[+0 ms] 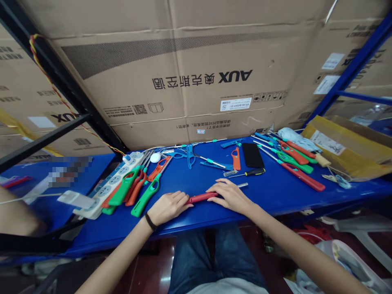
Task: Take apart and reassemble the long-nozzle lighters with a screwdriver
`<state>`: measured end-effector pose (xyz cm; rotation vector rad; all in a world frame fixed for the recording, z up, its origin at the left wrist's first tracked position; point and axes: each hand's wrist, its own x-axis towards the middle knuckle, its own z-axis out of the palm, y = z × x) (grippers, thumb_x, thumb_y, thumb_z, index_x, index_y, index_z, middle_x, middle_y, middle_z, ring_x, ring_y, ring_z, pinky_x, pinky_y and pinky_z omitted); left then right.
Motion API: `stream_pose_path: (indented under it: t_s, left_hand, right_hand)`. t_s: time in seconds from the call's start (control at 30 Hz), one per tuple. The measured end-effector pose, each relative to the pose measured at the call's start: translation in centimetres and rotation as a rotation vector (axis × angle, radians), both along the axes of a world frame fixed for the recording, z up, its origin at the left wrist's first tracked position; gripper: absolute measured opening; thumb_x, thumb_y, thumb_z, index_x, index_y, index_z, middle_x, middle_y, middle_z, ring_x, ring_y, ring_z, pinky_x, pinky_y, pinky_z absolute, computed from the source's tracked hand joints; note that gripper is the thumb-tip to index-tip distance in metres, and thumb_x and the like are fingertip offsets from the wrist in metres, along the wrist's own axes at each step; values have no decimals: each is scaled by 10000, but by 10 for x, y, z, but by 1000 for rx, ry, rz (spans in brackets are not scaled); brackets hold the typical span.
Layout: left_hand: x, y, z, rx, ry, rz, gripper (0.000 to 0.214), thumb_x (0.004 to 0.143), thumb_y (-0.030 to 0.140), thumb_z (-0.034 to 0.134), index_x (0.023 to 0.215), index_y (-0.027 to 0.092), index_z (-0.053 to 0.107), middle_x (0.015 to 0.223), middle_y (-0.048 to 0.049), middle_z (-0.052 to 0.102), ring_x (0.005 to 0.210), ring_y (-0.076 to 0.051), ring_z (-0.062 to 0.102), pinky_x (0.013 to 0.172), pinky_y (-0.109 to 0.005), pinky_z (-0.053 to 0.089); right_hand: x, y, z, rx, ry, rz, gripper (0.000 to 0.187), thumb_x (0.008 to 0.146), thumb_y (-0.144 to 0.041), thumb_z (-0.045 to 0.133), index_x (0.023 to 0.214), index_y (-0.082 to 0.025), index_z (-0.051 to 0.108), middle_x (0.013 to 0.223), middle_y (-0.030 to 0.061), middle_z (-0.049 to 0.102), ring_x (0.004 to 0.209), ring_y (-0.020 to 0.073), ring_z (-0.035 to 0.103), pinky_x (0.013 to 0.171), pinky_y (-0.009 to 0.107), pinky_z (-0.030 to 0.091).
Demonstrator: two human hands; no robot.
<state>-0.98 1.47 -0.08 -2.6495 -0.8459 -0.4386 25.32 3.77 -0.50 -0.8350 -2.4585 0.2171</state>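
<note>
Pale shirt (226, 287) nearest, we face a printed brown cardboard sheet (202, 53) across a blue tabletop (180, 179); near its front edge, our bare left hand (171, 205) closes on one end of a slim red plastic lighter (200, 198), our right hand (230, 196) curled around it near its silver metal tube (243, 185).

Red lighter (200, 198), silver tube (243, 185) pointing right, crosswise, partly hidden, near front of blue table (183, 179)

Upside-down "AUX 奥克斯空调" (209, 78) on brown cardboard (196, 100)
</note>
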Motion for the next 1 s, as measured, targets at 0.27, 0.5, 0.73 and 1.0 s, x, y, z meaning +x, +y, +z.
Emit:
stream_pose_path:
  t_s: [0.27, 0.5, 0.73, 1.0]
  left_hand:
    - [4, -7, 5, 42, -66, -21, 237, 963, 343, 433, 854, 165, 545, 653, 11, 589, 579, -120, 583, 538, -230, 416]
    - [1, -8, 12, -97, -100, -36, 290, 940, 400, 466, 815, 164, 579, 630, 9, 609, 563, -121, 590, 528, -230, 396]
    - [7, -16, 18, -257, -108, 17, 356, 928, 446, 466, 722, 172, 560, 588, 9, 593, 516, -119, 575, 497, -225, 343]
    - [14, -19, 31, -339, 15, 58, 395, 934, 471, 433, 697, 176, 545, 569, -6, 615, 525, -153, 610, 492, -242, 298]
  right_hand:
    - [15, 2, 16, 7, -57, 38, 216, 899, -324, 566, 1042, -179, 641, 965, 56, 720, 847, 194, 648, 818, 341, 483]
    - [15, -7, 16, 8, -45, 131, 238, 927, -328, 513, 979, -145, 657, 862, 75, 696, 782, 196, 608, 752, 317, 466]
    - [16, -11, 22, -210, -50, 124, 169, 893, -310, 582, 949, -173, 664, 855, 37, 701, 772, 173, 596, 741, 285, 440]
    - [16, -12, 35, -265, -106, 117, 159, 878, -316, 603, 940, -185, 669, 856, 25, 699, 782, 171, 592, 719, 264, 420]
